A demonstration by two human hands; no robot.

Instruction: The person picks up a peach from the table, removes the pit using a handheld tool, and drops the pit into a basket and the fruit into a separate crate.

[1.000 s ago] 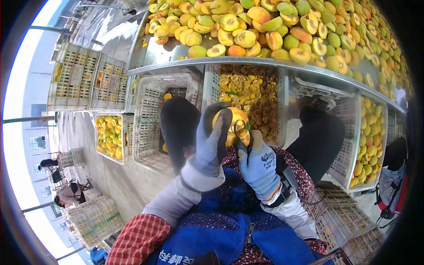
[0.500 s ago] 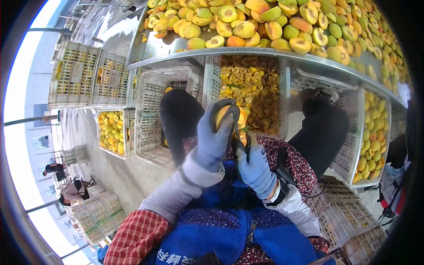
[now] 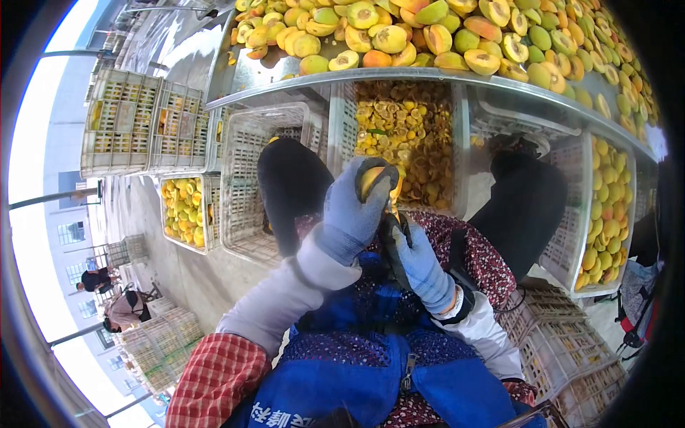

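Note:
My left hand (image 3: 357, 210), in a blue glove with dark fingertips, is closed around a yellow peach (image 3: 369, 182) above my lap. Most of the fruit is hidden behind my fingers. An orange-yellow strip (image 3: 394, 198), seemingly peel or flesh, hangs between the peach and my right hand (image 3: 419, 262). That hand, gloved the same way, is closed just below and to the right, its fingers around something dark that I cannot make out. Beneath both hands stands a crate (image 3: 460, 157) containing peels and yellow fruit scraps.
A metal table (image 3: 285, 91) heaped with halved peaches (image 3: 389, 39) runs across the front. By my left knee stands a white crate (image 3: 239, 178); a crate of peaches (image 3: 608, 214) is at the right. Stacked crates (image 3: 121, 121) and people sitting farther off are on the left.
My right hand has moved down and away from the peach, widening the gap between the hands. My left hand has turned slightly and covers more of the fruit.

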